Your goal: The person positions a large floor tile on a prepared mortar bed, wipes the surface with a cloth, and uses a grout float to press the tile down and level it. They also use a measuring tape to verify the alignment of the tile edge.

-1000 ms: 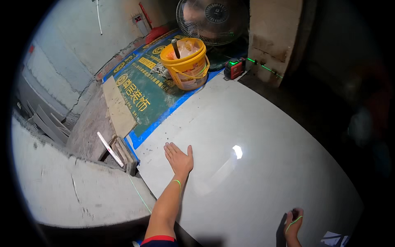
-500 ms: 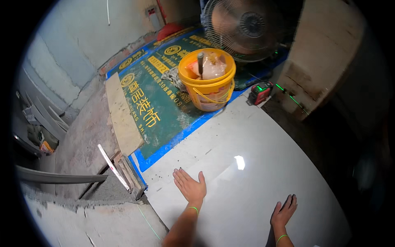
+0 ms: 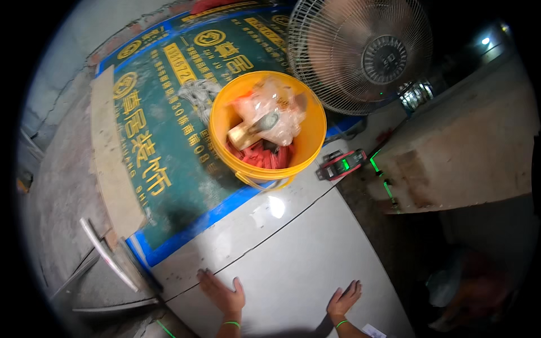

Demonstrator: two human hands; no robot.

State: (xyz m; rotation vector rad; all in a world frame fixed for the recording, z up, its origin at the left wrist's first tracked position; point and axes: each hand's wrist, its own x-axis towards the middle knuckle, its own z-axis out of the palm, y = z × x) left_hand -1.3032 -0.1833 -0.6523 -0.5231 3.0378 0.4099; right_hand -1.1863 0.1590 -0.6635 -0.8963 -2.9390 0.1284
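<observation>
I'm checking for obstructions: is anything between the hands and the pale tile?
Nothing visible stands between the left hand or the right hand and the pale tile; what lies directly beneath them is hidden.

Light fell unevenly: the pale tiles were fairly bright, with a hard white glare near their far edge, just before the yellow bucket. Clear plastic inside it glinted. Past the tiles' right edge, the floor sank into near-black, while a small white light shone in the far background. A laser level glowed green. Shadow lay left of the right hand's wrist. Slight blur softened details; outlines bowed toward the black rim.
</observation>
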